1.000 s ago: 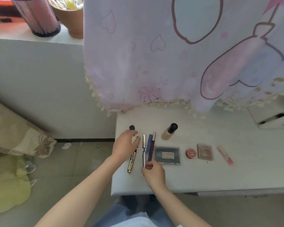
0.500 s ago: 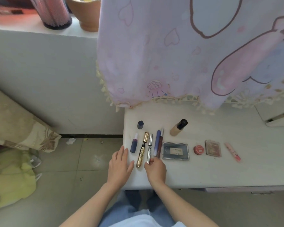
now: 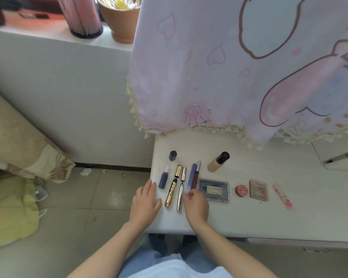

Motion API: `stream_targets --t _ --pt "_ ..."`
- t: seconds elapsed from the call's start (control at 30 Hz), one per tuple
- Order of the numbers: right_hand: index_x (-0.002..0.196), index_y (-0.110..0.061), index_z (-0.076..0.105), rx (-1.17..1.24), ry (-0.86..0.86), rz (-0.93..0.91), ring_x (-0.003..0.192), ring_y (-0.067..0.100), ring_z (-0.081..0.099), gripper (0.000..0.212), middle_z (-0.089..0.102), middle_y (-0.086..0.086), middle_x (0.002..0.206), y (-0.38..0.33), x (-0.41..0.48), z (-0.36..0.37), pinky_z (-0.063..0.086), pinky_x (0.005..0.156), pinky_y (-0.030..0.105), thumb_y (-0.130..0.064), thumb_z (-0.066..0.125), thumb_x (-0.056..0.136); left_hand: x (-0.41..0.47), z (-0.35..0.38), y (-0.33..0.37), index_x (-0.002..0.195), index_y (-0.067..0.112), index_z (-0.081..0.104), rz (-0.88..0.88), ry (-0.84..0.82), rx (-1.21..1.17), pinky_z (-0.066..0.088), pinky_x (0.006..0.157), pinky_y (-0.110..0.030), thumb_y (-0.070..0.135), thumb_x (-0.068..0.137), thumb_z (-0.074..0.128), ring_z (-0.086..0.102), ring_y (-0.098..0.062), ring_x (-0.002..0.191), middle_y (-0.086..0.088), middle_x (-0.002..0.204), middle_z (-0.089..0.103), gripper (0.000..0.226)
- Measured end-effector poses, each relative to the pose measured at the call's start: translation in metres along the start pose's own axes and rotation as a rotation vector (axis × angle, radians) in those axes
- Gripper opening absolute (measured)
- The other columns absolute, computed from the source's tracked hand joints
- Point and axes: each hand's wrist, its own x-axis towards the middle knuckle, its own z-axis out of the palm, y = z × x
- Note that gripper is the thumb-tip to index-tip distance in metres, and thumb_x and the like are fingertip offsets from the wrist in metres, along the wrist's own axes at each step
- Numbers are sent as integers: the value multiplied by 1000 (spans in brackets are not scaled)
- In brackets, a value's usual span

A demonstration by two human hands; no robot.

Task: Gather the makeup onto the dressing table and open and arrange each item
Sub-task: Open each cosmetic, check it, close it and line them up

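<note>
Two hands: the left hand (image 3: 146, 201) and the right hand (image 3: 196, 205) are apart, both at the near left corner of the dressing table (image 3: 279, 221).
Left hand: I see it flat at the table's left edge, fingers straight and close together, holding nothing.
Right hand: its fingers are curled, with the tips at the near end of the blue tube (image 3: 191, 177). I cannot tell whether they pinch it or only touch it.
Between the hands: a gold mascara (image 3: 172, 189) with a black band below its cap, and a silver tube (image 3: 181, 189) just beside it, both lying lengthwise away from the person.
Just beyond the left hand: a small purple bottle (image 3: 164, 179), with a dark blue cap (image 3: 172, 155) farther back, apart from it.
Against the blue tube: a dark red tube (image 3: 196, 174), on its right side.
Right of the right hand: a dark palette (image 3: 213, 190) in a clear case, its near left corner hidden by the knuckles.
Farther right, in a row: a red round pot (image 3: 241, 191), a pink compact (image 3: 259, 190) and a pink tube (image 3: 282, 196), none touching.
Behind the row: a foundation bottle (image 3: 218, 161) with a black cap, near the fringe of the curtain (image 3: 219, 67).
</note>
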Motion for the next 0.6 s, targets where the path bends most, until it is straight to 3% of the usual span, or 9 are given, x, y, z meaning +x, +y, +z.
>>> stream_targets --t 0.1,0.3,0.6 --pt "90 -6 61 -54 5 -49 73 18 55 22 66 12 95 -3 18 -9 37 53 23 -25 50 92 0 0 1 141 14 24 -15 -2 -16 29 107 -36 31 93 42 24 -23 134 -4 154 17 55" --pt "105 -3 57 -245 -57 -132 94 27 60 30 60 13 106 -13 32 -7 43 66 29 -29 49 92 2 0 2 141 15 23 -41 -15 -26 30 106 -36 32 93 40 26 -23 134 -2 154 16 54" --pt "114 -2 54 -381 -90 -176 101 28 59 31 56 14 116 -21 35 -7 42 68 29 -24 44 94 4 4 2 140 16 26 -57 -7 -56 28 107 -36 34 93 40 24 -22 135 -1 153 18 52"
